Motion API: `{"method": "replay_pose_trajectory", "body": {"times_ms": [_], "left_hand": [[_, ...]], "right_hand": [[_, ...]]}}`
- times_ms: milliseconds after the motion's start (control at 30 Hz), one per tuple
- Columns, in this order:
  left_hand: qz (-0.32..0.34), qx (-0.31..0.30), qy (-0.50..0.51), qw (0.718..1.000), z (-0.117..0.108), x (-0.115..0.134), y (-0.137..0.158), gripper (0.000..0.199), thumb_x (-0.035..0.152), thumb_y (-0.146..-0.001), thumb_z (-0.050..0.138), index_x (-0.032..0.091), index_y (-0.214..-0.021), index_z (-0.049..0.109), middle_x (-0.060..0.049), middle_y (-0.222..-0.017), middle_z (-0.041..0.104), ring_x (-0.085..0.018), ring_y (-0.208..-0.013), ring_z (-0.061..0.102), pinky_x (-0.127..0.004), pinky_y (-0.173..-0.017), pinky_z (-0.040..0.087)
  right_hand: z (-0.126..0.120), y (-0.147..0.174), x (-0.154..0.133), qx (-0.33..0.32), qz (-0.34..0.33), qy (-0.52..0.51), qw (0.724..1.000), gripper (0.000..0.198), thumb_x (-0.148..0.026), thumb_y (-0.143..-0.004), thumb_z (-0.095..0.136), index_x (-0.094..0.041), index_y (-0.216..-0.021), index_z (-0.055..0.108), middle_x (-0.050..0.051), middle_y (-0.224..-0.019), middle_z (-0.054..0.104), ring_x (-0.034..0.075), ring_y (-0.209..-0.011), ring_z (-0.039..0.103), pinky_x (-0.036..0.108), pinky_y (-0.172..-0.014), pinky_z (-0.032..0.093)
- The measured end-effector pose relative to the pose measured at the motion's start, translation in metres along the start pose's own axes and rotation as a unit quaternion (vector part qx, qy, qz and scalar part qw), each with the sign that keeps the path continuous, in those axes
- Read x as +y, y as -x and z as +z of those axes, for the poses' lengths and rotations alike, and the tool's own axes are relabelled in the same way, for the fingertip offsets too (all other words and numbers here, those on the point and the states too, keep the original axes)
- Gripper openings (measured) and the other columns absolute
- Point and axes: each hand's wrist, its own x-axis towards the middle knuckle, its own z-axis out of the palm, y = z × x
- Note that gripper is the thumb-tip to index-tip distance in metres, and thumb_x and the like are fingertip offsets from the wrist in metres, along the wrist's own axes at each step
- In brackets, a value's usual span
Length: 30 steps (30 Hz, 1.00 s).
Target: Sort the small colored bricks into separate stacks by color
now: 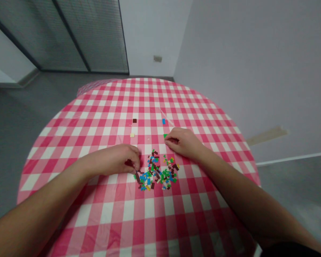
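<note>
A loose pile of small toy building bricks (149, 175) in blue, green, brown, white and yellow lies on the checked tablecloth. My left hand (123, 159) reaches to the pile's left edge, its thumb and fingers curled into a pinch beside a dark brown brick (137, 177); whether anything is between the fingertips is too small to tell. Beyond the pile on the right, my right hand (186, 141) is closed in a pinch at a green brick (165, 136), partly covered by the fingers. Apart from the pile lie a blue brick (163, 121), a dark brown flat brick (134, 121) and a cream brick (132, 135).
The round table (117, 210) wears a red and white checked cloth. A thin whitish strip (167, 117) lies behind my right hand. Past the table stand a glass partition with blinds (101, 35) and a pale wall (243, 64). Tiny specks lie near the separate bricks.
</note>
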Motion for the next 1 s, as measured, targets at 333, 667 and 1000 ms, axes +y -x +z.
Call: {"method": "replay_pose_trajectory", "body": {"times_ms": [333, 667, 1000], "left_hand": [[0.006, 0.022, 0.006, 1.000, 0.002, 0.005, -0.004, 0.022, 0.019, -0.101, 0.054, 0.019, -0.086, 0.070, -0.005, -0.092, 0.070, -0.017, -0.086, 0.066, -0.027, -0.081, 0.051], [-0.121, 0.217, 0.152, 0.957, 0.018, 0.009, -0.014, 0.022, 0.035, -0.094, 0.060, 0.018, -0.095, 0.074, -0.005, -0.083, 0.074, -0.017, -0.072, 0.066, -0.028, -0.065, 0.050], [-0.135, 0.281, 0.201, 0.929, 0.026, 0.013, -0.023, 0.018, 0.033, -0.083, 0.069, 0.015, -0.085, 0.075, -0.002, -0.065, 0.068, -0.012, -0.056, 0.056, -0.023, -0.052, 0.043]], "right_hand": [[-0.001, 0.000, 0.000, 0.009, -0.008, 0.008, 1.000, 0.015, -0.017, -0.089, 0.062, -0.021, -0.084, 0.076, 0.006, -0.084, 0.074, 0.019, -0.080, 0.065, 0.031, -0.071, 0.047], [-0.002, 0.009, -0.034, 0.038, -0.084, -0.161, 0.983, 0.015, -0.032, -0.096, 0.067, -0.023, -0.095, 0.078, 0.003, -0.083, 0.076, 0.014, -0.075, 0.065, 0.028, -0.069, 0.050], [0.010, 0.007, -0.038, 0.021, -0.094, -0.172, 0.980, 0.013, -0.028, -0.096, 0.068, -0.024, -0.100, 0.080, 0.005, -0.087, 0.077, 0.016, -0.080, 0.068, 0.029, -0.073, 0.052]]}}
